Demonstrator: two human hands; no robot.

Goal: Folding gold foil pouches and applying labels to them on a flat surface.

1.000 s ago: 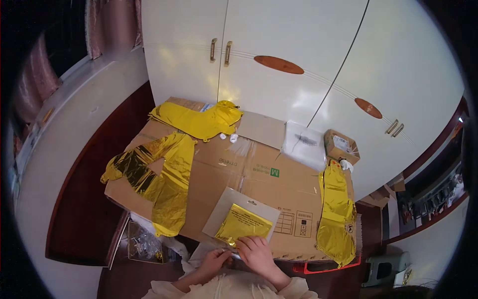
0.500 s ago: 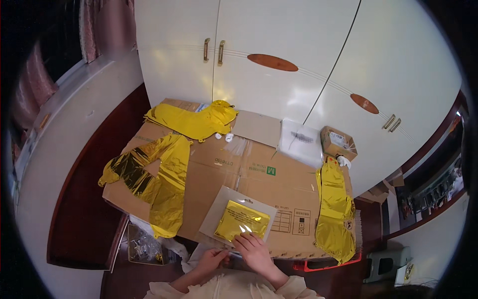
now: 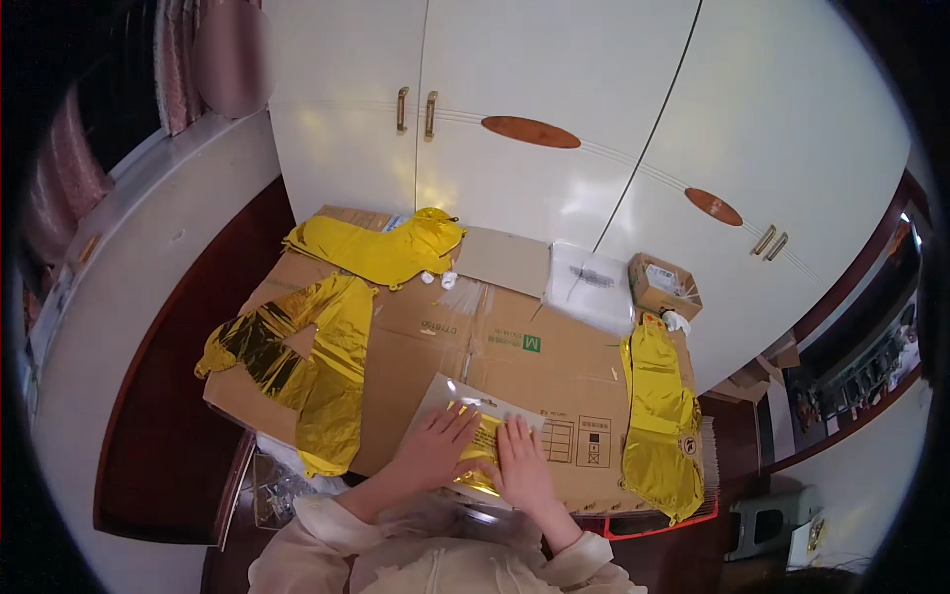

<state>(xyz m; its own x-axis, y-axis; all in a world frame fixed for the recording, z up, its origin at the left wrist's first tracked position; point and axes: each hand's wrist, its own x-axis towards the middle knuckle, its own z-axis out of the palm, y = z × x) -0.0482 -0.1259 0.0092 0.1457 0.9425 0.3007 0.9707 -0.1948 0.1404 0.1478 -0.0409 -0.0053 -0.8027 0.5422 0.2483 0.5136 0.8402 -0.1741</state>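
Note:
A folded gold foil balloon lies in a clear plastic bag near the front edge of the cardboard work surface. My left hand rests flat over the left part of the bag, fingers stretched out. On the right part, my right hand presses down with its fingers extended. Between them, only a strip of the folded foil shows; the rest is hidden under the hands. Flat, uninflated gold foil balloons lie around: one at the left, one at the far left and one at the right.
A stack of clear plastic bags lies at the back, beside a small open cardboard box with packets inside. White cabinet doors rise behind the surface. A grey stool stands on the floor at the right.
My left hand has moved from the bag's lower edge up onto its left part, and its fingers have opened. My right hand has shifted up and right, now lying flat on the bag.

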